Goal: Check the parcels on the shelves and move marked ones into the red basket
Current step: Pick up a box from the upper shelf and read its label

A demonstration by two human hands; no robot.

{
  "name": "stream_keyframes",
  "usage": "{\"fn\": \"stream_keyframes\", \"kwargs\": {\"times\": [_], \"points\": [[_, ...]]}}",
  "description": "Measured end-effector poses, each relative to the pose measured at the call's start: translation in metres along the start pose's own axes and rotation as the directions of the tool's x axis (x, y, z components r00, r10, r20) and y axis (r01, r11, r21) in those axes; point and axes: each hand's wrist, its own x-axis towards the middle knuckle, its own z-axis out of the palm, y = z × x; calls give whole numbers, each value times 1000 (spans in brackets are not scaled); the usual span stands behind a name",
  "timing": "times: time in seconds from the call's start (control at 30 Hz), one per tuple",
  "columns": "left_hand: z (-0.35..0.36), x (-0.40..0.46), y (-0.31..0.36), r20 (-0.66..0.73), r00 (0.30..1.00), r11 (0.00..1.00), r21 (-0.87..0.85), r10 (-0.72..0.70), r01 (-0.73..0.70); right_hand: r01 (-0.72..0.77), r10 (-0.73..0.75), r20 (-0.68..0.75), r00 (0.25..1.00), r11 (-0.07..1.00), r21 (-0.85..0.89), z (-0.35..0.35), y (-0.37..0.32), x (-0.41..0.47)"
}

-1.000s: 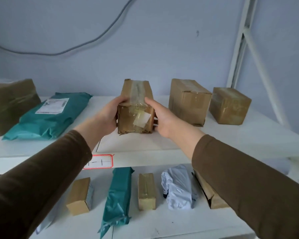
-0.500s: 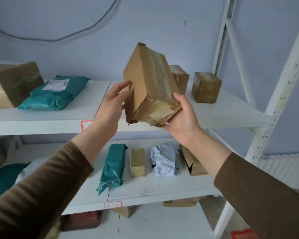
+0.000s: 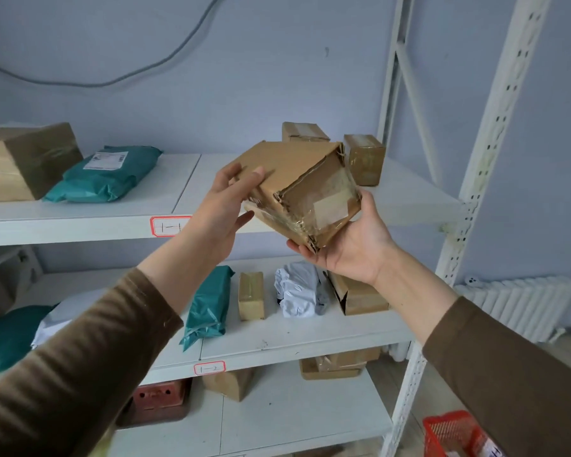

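I hold a worn brown cardboard box point(image 3: 297, 179) tilted in the air in front of the top shelf point(image 3: 80, 222). Its taped end, with a pale label patch, faces me. My left hand point(image 3: 225, 206) grips its left edge, fingers on the upper face and thumb below. From underneath, my right hand point(image 3: 350, 249) cups the lower right corner, thumb up along the side. No mark shows on the faces I see. The red basket point(image 3: 452, 430) stands on the floor at the bottom right, partly cut off.
The top shelf carries a big brown box point(image 3: 23, 159), a teal mailer point(image 3: 106, 176) and two small boxes point(image 3: 365, 163). The middle shelf point(image 3: 294, 341) has teal and white bags and small boxes. A white upright post point(image 3: 485, 153) stands right, with a radiator point(image 3: 521, 305) behind it.
The box has been lifted off the top shelf and turned, so its taped end now faces me. My right hand has shifted under it, and the view has dropped lower.
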Motion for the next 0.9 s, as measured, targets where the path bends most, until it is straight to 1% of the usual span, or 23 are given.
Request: {"fn": "stream_keyframes", "kwargs": {"times": [0.1, 0.17, 0.3, 0.43, 0.5, 0.53, 0.57, 0.63, 0.7, 0.73, 0.8, 0.83, 0.87, 0.9], "points": [[8, -8, -2, 1, 1000, 1000, 18, 16, -16, -2, 2, -12, 1000, 1000, -7, -7, 2, -10], [11, -15, -4, 18, 999, 999, 25, 28, -28, 26, -26, -13, 1000, 1000, -2, -11, 4, -17], [8, -30, -14, 108, 993, 999, -1, 42, -42, 169, -169, 4, 986, 986, -11, -22, 12, -28], [3, -42, -31, 142, 988, 997, 42, 63, -69, 310, -308, 43, 950, 948, -70, -37, 28, -38], [1, -47, -39, 153, 987, 998, 21, 54, -58, 384, -377, 76, 923, 916, -120, -42, 38, -40], [0, -48, -42, 166, 985, 998, 5, 55, -57, 425, -415, 89, 905, 888, -178, -42, 43, -42], [0, -50, -45, 190, 980, 998, 1, 64, -65, 461, -452, 101, 886, 845, -269, -40, 47, -44], [2, -52, -51, 237, 970, 998, -12, 56, -55, 523, -525, 136, 840, 717, -461, -31, 55, -48], [4, -53, -54, 229, 973, 993, -119, 7, 21, 549, -577, 169, 799, 584, -599, -21, 65, -52], [5, -54, -55, 211, 977, 979, -186, -39, 80, 552, -610, 193, 769, 480, -682, -15, 70, -54], [0, -52, -63, 197, 975, 944, -292, -98, 154, 486, -666, 263, 698, 172, -857, -6, 81, -57], [-3, -51, -67, 199, 974, 930, -328, -106, 168, 437, -682, 294, 669, 42, -899, -2, 85, -59], [-5, -49, -71, 202, 973, 917, -357, -109, 177, 401, -693, 316, 648, -41, -915, 3, 89, -61], [-7, -50, -74, 219, 970, 907, -379, -103, 181, 385, -704, 333, 628, -91, -918, 6, 91, -63]]}}
